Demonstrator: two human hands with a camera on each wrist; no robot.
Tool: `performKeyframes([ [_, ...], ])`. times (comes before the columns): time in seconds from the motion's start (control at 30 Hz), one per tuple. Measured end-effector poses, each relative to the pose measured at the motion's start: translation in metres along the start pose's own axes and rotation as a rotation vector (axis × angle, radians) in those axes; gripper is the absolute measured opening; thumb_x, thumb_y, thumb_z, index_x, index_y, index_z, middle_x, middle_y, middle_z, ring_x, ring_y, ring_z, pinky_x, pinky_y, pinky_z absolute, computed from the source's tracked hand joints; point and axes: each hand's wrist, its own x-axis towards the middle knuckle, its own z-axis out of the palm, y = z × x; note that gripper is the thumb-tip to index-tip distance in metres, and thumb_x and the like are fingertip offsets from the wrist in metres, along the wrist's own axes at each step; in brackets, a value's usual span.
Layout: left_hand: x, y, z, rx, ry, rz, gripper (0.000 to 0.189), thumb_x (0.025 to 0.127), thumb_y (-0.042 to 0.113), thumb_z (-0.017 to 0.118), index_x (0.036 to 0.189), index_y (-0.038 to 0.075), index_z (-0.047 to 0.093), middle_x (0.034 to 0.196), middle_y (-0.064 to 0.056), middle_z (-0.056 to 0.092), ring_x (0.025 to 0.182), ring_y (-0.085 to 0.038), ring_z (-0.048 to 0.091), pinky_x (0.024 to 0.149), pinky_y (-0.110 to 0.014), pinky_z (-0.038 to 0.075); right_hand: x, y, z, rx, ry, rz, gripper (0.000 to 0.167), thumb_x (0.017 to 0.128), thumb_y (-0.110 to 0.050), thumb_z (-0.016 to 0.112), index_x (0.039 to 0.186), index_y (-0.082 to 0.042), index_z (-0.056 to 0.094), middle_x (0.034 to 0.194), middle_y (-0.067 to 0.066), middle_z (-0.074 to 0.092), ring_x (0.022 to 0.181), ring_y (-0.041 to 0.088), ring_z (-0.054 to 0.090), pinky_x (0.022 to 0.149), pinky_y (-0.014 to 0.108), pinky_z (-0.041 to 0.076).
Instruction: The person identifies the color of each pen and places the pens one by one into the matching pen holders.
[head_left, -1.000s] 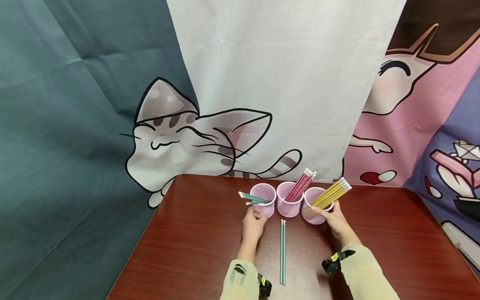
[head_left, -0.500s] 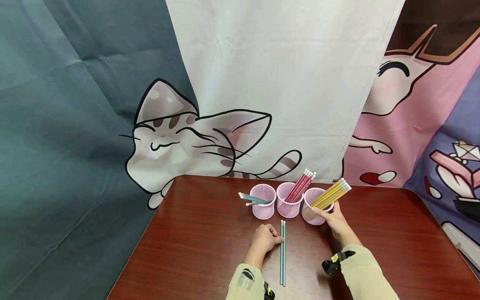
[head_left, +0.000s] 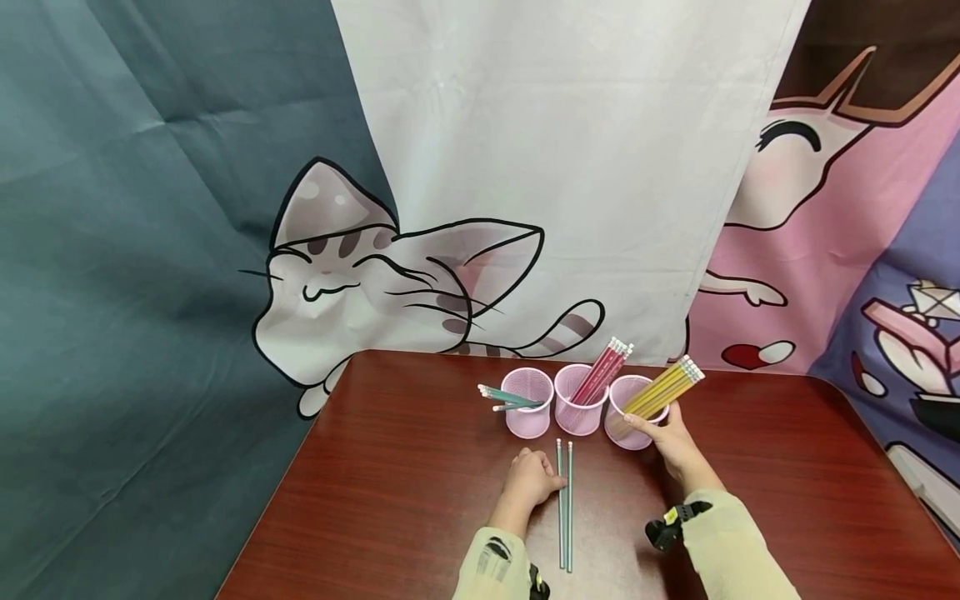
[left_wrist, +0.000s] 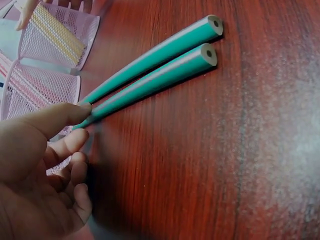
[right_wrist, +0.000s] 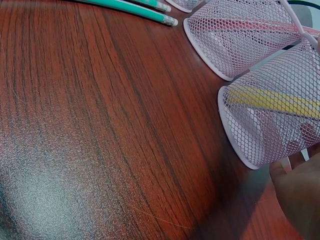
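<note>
Two green pencils lie lengthwise on the table, a narrow gap between them. My left hand pinches the left green pencil between thumb and index finger near its eraser end; the other fingers are loosely bent. Beside it lies the right green pencil, untouched as far as I can see. With my right hand I hold the right pink mesh pencil cup, thumb at its front rim and fingers round the far side. Yellow pencils lean out of that cup to the right.
The middle mesh cup holds red pencils. In the left mesh cup several green pencils tilt left over the rim. The three cups stand in a row near the back of the brown table, before a cartoon-printed curtain.
My left hand has come from the left cup down to the green pencils on the table. The left pencil's eraser end has shifted left, away from the other. My right hand stays put.
</note>
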Motion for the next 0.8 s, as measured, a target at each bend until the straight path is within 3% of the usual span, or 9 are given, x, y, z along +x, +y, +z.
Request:
performKeyframes([
  [0.13, 0.0012, 0.0033, -0.0003, 0.172, 0.004, 0.026, 0.029, 0.064, 0.030, 0.077, 0.058, 0.010, 0.056, 0.069, -0.005, 0.055, 0.075, -0.027, 0.056, 0.072, -0.032, 0.044, -0.0003, -0.0004, 0.0000, -0.007, -0.006, 0.006, 0.086, 0.084, -0.017, 0.067, 0.142, -0.009, 0.004, 0.142, 0.021, 0.017, 0.130, 0.030, 0.018, 0.108, 0.045, 0.011],
  [0.23, 0.0018, 0.0057, 0.0002, 0.242, -0.008, 0.000, 0.032, 0.063, 0.033, 0.076, 0.065, 0.005, 0.061, 0.074, -0.009, 0.061, 0.080, -0.029, 0.058, 0.075, -0.033, 0.045, 0.0000, -0.0005, 0.0003, -0.011, -0.004, 0.008, 0.086, 0.084, -0.017, 0.068, 0.142, -0.009, 0.004, 0.142, 0.021, 0.017, 0.131, 0.031, 0.017, 0.109, 0.045, 0.011],
  [0.33, 0.0018, 0.0067, 0.0005, 0.229, -0.010, -0.041, 0.035, 0.063, 0.034, 0.077, 0.069, 0.002, 0.062, 0.077, -0.010, 0.063, 0.080, -0.031, 0.059, 0.074, -0.035, 0.046, 0.0000, -0.0006, 0.0004, -0.013, 0.000, 0.004, 0.086, 0.084, -0.017, 0.068, 0.142, -0.008, 0.005, 0.142, 0.021, 0.017, 0.131, 0.031, 0.017, 0.109, 0.045, 0.011],
  [0.43, 0.0011, 0.0063, 0.0003, 0.200, 0.008, -0.068, 0.032, 0.063, 0.034, 0.076, 0.062, 0.006, 0.060, 0.071, -0.008, 0.062, 0.075, -0.030, 0.060, 0.067, -0.035, 0.048, 0.0001, -0.0002, 0.0004, -0.010, 0.003, 0.001, 0.086, 0.084, -0.016, 0.068, 0.142, -0.008, 0.005, 0.141, 0.021, 0.018, 0.130, 0.030, 0.018, 0.108, 0.045, 0.012],
  [0.57, 0.0002, 0.0049, -0.0017, 0.158, 0.037, -0.067, 0.033, 0.065, 0.034, 0.075, 0.052, 0.012, 0.054, 0.061, -0.005, 0.058, 0.066, -0.028, 0.060, 0.058, -0.035, 0.048, 0.0002, 0.0004, -0.0002, -0.008, 0.004, 0.000, 0.086, 0.084, -0.017, 0.068, 0.142, -0.007, 0.005, 0.141, 0.021, 0.019, 0.129, 0.031, 0.019, 0.108, 0.045, 0.012],
  [0.8, 0.0014, 0.0050, -0.0071, 0.016, 0.061, -0.055, 0.024, 0.067, 0.027, 0.070, 0.053, 0.016, 0.054, 0.054, 0.006, 0.050, 0.054, -0.015, 0.051, 0.050, -0.029, 0.042, 0.0007, 0.0010, -0.0010, -0.002, 0.004, 0.004, 0.086, 0.083, -0.016, 0.068, 0.142, -0.008, 0.005, 0.141, 0.021, 0.019, 0.129, 0.031, 0.019, 0.109, 0.044, 0.011],
])
